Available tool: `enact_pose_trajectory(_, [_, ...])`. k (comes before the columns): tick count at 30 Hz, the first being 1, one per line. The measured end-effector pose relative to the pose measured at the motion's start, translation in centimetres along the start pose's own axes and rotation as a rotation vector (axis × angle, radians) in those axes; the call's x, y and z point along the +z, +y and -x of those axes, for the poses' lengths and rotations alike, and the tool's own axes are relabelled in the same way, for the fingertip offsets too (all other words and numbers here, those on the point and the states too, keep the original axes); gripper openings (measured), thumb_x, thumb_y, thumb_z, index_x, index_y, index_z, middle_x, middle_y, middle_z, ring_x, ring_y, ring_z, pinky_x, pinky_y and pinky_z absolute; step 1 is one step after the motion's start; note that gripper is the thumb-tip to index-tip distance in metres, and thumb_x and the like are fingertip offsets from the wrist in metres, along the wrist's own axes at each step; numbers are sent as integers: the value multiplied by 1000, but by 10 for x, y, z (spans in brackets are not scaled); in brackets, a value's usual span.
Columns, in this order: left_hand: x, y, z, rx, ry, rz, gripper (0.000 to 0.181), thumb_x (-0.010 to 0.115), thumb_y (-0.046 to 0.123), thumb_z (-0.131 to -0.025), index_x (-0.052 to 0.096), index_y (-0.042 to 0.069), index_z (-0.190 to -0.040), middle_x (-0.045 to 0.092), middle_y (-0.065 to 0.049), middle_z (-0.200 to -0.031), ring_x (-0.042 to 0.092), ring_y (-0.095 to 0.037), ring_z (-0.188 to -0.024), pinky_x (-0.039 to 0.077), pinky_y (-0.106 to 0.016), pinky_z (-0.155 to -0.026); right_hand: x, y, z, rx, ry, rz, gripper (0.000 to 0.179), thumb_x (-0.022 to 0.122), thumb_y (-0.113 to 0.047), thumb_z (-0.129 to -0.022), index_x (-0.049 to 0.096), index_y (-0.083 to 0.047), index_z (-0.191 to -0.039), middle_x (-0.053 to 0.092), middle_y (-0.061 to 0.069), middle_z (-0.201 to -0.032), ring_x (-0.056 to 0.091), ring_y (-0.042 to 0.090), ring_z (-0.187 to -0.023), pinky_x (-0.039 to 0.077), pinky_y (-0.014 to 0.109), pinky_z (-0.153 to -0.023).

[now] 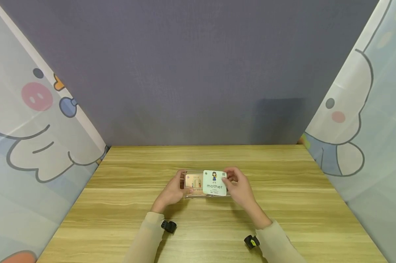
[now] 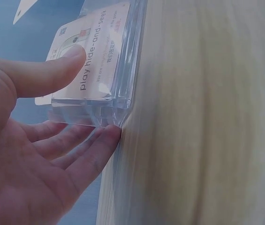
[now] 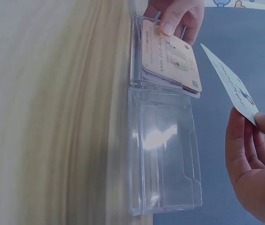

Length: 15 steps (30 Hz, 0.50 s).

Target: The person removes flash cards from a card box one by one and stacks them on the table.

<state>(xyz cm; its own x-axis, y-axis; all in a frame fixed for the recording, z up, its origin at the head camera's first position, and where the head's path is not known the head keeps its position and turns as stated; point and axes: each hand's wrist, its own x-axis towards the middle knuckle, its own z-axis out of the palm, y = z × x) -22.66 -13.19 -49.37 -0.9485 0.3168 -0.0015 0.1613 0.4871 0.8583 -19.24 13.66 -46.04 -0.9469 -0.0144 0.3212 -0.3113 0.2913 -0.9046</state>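
A pale green flashcard [image 1: 215, 182] printed with "mother" and a small figure is pinched at its edge between the thumb and fingers of my right hand [image 1: 240, 188]. In the right wrist view it is raised above a clear plastic box [image 3: 165, 150] that lies opened into two halves. One half bears a small stack of cards, topped by a peach "play hide-and-seek" flashcard [image 2: 92, 56]. My left hand [image 1: 172, 191] grips that half's left end, its thumb over the top card and its fingers along the box's end wall. No cards lie in the nearer half.
The box lies on a wood-grain table [image 1: 145, 164], toward its middle. Behind it rises a dark grey panel [image 1: 198, 73]. Curtains with cartoon animals, a left curtain [image 1: 26, 146] and a right curtain [image 1: 365, 164], flank the table. Small black devices [image 1: 169, 226] sit at both wrists.
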Motion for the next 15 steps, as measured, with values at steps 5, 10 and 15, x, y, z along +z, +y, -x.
enact_pose_trajectory(5, [0,0,1,-11,0,-5,82,77,16,-91,29,0,-155,55,-18,-136,57,-36,-121,49,-53,-101,-3,4,3,7,-7,-21,23,69,8,-91,65,0,-113,62,12,-92,59,18,-78,51,22,-60])
enact_pose_trajectory(10, [0,-1,0,-9,6,-3,81,77,16,-91,29,1,-155,54,-17,-136,56,-36,-122,48,-53,-102,-4,4,7,30,-14,-57,23,69,10,-90,65,2,-111,61,13,-91,61,19,-77,55,27,-58])
enact_pose_trajectory(15, [0,0,0,-5,3,1,82,77,15,-91,29,1,-155,55,-17,-135,57,-35,-121,49,-51,-101,-6,3,11,65,-37,-81,22,69,11,-90,64,3,-110,61,15,-92,61,20,-76,58,35,-58])
